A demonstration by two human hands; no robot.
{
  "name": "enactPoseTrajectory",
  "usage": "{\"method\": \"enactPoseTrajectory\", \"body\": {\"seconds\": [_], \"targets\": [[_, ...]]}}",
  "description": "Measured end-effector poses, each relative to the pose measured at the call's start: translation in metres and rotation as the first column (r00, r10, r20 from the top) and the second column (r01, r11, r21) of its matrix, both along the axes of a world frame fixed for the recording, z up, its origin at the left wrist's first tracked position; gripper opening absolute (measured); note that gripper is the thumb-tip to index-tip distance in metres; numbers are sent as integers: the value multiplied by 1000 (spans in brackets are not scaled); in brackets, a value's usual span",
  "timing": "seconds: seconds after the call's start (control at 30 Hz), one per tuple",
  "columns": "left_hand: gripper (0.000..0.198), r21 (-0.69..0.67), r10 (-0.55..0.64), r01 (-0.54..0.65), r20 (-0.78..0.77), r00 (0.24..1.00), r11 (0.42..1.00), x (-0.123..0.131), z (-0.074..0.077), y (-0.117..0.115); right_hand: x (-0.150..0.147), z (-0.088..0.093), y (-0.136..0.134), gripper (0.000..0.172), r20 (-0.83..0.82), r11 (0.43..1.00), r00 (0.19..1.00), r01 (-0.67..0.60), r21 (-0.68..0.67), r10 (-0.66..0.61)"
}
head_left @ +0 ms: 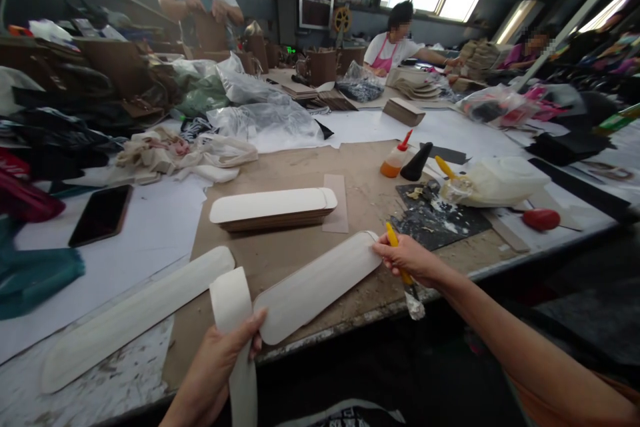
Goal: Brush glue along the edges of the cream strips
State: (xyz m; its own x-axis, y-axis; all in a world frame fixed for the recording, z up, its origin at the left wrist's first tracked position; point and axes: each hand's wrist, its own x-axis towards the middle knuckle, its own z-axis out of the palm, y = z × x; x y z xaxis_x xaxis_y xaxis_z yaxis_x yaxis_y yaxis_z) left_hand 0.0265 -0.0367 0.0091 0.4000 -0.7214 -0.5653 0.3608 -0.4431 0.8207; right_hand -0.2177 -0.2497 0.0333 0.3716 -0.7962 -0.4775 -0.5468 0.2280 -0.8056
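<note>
My left hand (227,353) grips a bent white strip (235,307) at the table's near edge, its thumb against the end of a long rounded white card piece (320,283) lying on the brown board (285,173). My right hand (407,257) holds a yellow-handled brush (400,260) and pinches the far end of that same card piece. A stack of similar rounded pieces (273,208) lies further back on the board. Another long white piece (135,313) rests to the left.
A glue-smeared black pad (440,220), an orange glue bottle (395,160), a black cone (417,163) and a white glue container (495,180) sit to the right. A phone (100,213) lies left. Fabric, bags and plastic are heaped behind. Other people work at the far side.
</note>
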Motion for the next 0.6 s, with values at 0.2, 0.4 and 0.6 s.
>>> {"method": "enactPoseTrajectory", "body": {"seconds": [0.2,0.4,0.6], "targets": [[45,-37,37,-36,47,998,999,2,3,4,2,4,13,35,129,999,991,-39,-3,39],[47,-46,61,-58,75,995,997,4,3,8,5,16,22,40,163,999,986,-35,-24,38],[47,-52,69,-65,76,995,997,4,7,10,7,22,27,43,177,998,983,-37,-54,46]]}}
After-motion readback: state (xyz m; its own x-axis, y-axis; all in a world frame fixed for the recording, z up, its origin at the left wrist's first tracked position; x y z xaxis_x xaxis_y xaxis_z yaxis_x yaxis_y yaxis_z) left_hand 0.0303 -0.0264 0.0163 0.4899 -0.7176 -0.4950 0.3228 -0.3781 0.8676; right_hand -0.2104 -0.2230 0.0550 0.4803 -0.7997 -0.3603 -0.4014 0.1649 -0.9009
